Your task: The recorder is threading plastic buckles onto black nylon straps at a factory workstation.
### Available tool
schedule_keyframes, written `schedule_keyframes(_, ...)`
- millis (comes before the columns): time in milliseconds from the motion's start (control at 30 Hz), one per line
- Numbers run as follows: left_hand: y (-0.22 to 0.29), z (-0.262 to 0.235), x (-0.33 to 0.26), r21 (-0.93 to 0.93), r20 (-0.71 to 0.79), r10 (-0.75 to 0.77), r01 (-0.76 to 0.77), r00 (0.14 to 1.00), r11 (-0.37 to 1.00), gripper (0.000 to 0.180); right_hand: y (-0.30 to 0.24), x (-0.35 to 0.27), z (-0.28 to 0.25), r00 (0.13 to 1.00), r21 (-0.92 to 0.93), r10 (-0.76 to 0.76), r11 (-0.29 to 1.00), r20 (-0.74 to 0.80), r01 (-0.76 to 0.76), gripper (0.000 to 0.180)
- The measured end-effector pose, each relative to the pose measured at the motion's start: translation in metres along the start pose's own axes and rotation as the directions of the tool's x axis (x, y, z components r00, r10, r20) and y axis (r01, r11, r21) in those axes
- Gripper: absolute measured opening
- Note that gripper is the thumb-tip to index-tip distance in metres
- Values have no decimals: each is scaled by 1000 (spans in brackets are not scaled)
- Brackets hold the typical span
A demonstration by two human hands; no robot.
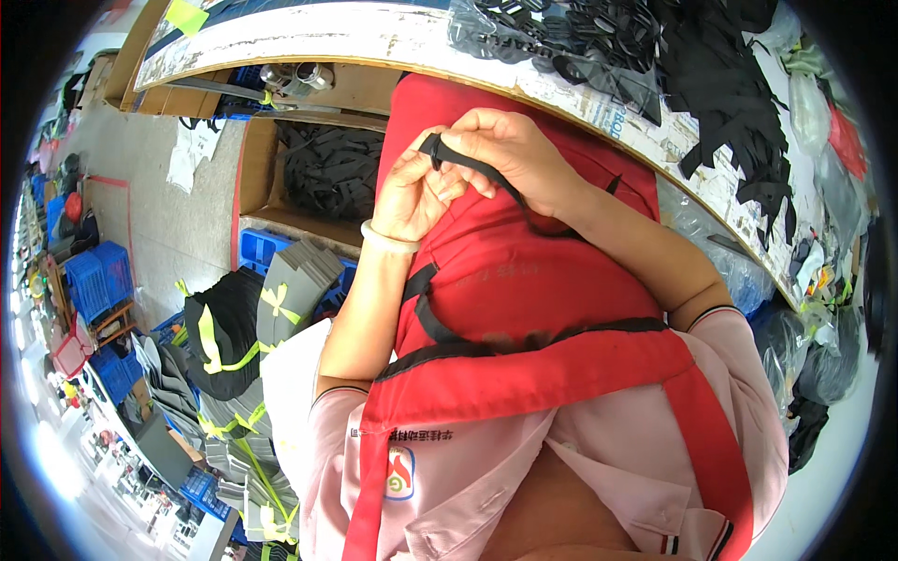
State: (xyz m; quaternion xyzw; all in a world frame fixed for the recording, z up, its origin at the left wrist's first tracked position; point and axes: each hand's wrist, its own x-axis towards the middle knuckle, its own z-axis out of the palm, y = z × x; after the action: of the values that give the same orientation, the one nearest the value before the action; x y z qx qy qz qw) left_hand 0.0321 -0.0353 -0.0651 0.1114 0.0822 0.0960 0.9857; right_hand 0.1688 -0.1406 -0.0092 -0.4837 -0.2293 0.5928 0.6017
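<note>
Both hands meet above the red apron [524, 309] on my lap. My left hand [410, 198] is closed, pinching a small black buckle [434, 150] at the end of a black strap [488, 172]. From the right side, my right hand [519, 154] grips the same strap close to the buckle with thumb and fingers. The strap's other part runs down under my right wrist and over the apron. My fingers partly hide the buckle, so its exact shape cannot be made out.
A worktable [374, 42] spans the far side, bearing black plastic buckles [599, 33] and a pile of black straps [730, 103]. An open cardboard box [262, 173] of black strips stands left. Bundled grey and black pieces [229, 327] are nearer left; plastic bags [809, 346] lie right.
</note>
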Motion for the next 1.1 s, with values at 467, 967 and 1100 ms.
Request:
schedule_keyframes(467, -11, 15, -17, 22, -359, 78, -75, 930, 997, 21, 9, 7, -27, 958, -316, -266, 904, 110, 288, 13)
schedule_keyframes(967, -20, 36, -11, 806, -149, 621, -269, 770, 527, 18, -13, -8, -8, 992, -431, 9, 900, -126, -63, 16)
schedule_keyframes(1100, -17, 35, -12, 871, -56, 646, -279, 761, 405, 19, -9, -5, -8, 994, -265, -8, 964, -107, -21, 18)
